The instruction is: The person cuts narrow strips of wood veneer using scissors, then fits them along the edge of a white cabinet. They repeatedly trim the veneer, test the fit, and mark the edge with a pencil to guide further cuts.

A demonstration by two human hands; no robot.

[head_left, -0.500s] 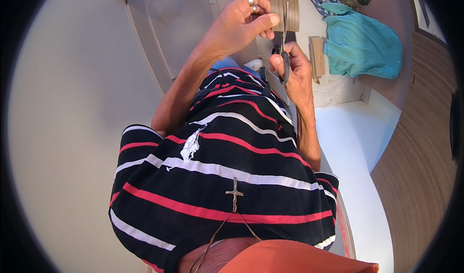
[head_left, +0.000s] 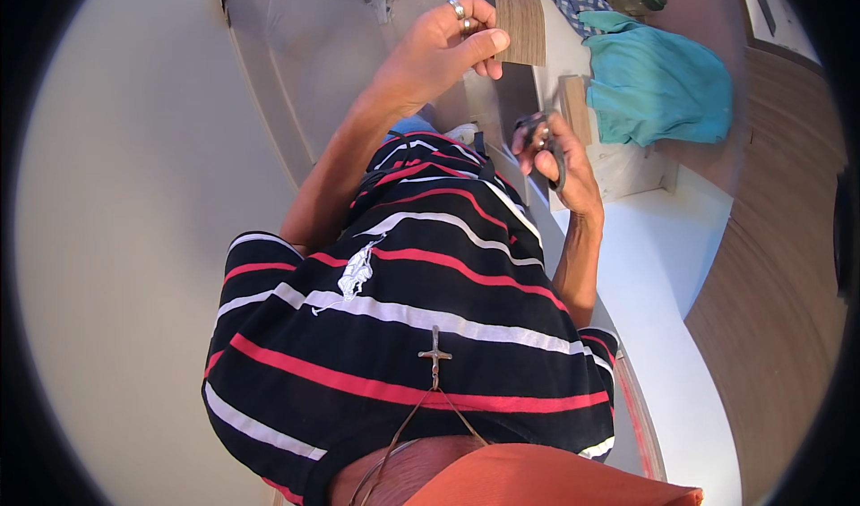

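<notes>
My left hand (head_left: 452,54), wearing silver rings, pinches a curved strip of wood-grain veneer or edging (head_left: 521,22) near the top middle of the head view. Below and to the right of it, my right hand (head_left: 560,161) is closed on scissors (head_left: 557,173) with dark handles, held apart from the strip. The scissor blades are blurred and hard to make out.
A teal cloth (head_left: 654,85), a checked cloth (head_left: 573,0) and wooden pieces (head_left: 573,103) lie on a light surface at the upper right. A pale panel (head_left: 134,237) fills the left, a white surface (head_left: 654,246) and a curved wood-grain panel (head_left: 779,309) the right.
My right hand has moved down and to the right with the scissors, away from the strip, and turned. My left hand and the strip have shifted slightly left.
</notes>
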